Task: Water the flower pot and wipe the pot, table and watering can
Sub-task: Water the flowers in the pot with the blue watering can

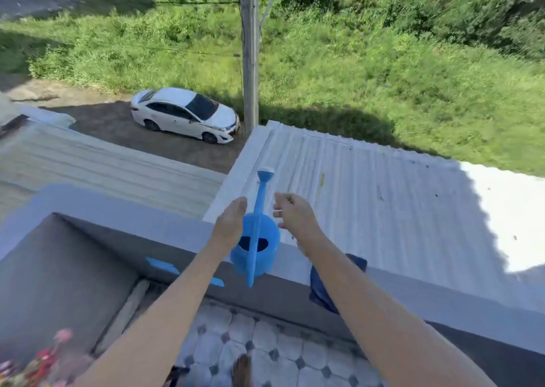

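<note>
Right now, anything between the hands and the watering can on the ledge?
Nothing visible. The left hand is at the watering can body's left side; whether it touches is unclear. The right hand is open just right of the spout, with only a clear gap between.

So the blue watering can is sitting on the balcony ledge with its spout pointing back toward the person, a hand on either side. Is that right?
Not quite. In the head view the spout of the blue watering can points away from the person, out over the white roof. The rest holds: it sits on the balcony ledge, left hand and right hand flanking it.

A sunlit grey balcony parapet (124,218) overlooks corrugated roofs (368,186), a white car (184,114), a utility pole (250,50) and grass (383,77).
</note>
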Tool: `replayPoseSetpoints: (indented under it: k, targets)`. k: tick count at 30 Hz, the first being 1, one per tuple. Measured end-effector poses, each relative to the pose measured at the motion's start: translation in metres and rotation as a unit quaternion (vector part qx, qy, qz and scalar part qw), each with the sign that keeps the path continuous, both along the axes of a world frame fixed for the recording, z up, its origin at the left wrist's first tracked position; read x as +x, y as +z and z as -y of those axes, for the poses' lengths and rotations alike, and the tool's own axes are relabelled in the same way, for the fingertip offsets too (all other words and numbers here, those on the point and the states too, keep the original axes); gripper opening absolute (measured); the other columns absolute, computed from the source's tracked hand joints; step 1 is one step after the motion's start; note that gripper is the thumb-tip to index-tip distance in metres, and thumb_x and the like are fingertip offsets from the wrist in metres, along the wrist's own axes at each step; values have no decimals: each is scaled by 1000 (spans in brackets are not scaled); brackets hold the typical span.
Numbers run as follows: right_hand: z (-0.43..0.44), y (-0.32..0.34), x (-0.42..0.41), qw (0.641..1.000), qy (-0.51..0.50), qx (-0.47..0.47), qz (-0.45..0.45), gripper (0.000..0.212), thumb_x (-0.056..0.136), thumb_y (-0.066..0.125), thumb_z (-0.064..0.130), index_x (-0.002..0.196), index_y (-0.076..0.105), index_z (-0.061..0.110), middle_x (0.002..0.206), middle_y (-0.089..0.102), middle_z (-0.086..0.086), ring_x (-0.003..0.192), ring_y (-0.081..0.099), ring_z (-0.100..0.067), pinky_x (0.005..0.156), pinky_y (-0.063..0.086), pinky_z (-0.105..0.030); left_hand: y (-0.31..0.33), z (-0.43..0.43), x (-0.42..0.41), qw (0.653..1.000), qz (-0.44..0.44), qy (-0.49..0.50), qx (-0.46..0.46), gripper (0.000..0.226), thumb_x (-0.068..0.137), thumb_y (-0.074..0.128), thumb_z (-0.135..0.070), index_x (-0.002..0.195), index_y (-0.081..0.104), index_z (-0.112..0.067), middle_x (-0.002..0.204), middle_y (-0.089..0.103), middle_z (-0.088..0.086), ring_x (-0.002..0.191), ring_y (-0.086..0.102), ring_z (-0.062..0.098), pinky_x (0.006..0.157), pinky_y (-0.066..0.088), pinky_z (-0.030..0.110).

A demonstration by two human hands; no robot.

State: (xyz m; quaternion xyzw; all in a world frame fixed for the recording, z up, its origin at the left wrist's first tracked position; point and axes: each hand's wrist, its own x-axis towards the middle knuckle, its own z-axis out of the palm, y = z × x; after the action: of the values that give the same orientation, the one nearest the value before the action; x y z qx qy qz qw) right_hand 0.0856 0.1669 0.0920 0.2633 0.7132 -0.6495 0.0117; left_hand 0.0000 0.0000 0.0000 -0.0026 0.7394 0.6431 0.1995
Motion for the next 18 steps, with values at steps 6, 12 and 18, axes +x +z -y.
replayPoseSetpoints:
  k: [6,12,18]
  targets:
    - [38,-53,-13,994,-17,-9,104,48,106,50,47,100,63,1,98,66,-18,82,66,-30,75,60,-46,-34,0,8,994,-38,-25,-98,34,108,45,-44,129,63,-23,125,67,3,114,61,24,102,43,44]
    - [50,-46,-16,977,-50,-182,100,46,109,50,45,98,68,4,75,68,-12,62,65,-26,63,58,-36,-29,-1,7,997,-46,-29,-58,24,106,52,-37,114,72,-27,104,76,0,99,68,23,88,51,40]
    - [62,-41,-16,974,-53,-190,112,40,112,43,42,101,58,7,70,56,-7,54,53,-21,54,51,-33,-26,2,10,998,-41,-21,-50,25,107,50,-34,108,74,-27,96,75,1,89,66,26,80,51,43]
